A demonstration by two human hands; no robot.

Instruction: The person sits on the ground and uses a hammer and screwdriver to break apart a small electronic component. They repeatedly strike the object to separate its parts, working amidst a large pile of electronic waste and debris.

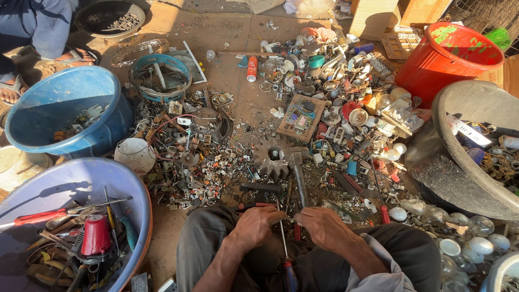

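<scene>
My left hand (258, 224) and my right hand (323, 227) are close together over my lap, fingers curled around something small that I cannot make out. A screwdriver (285, 249) with a red and blue handle lies between my knees, its shaft running up between the hands. A hammer (298, 176) lies just ahead of my hands beside a toothed metal gear (273, 162).
Scrap electronics and bulb parts cover the ground ahead. A blue tub (111, 89) sits far left, a pale basin (141, 194) with tools near left, a red bucket (432, 70) and grey basin (446, 140) on the right. Glass bulbs (459, 238) lie near right. Another person's sandalled foot (75, 55) shows top left.
</scene>
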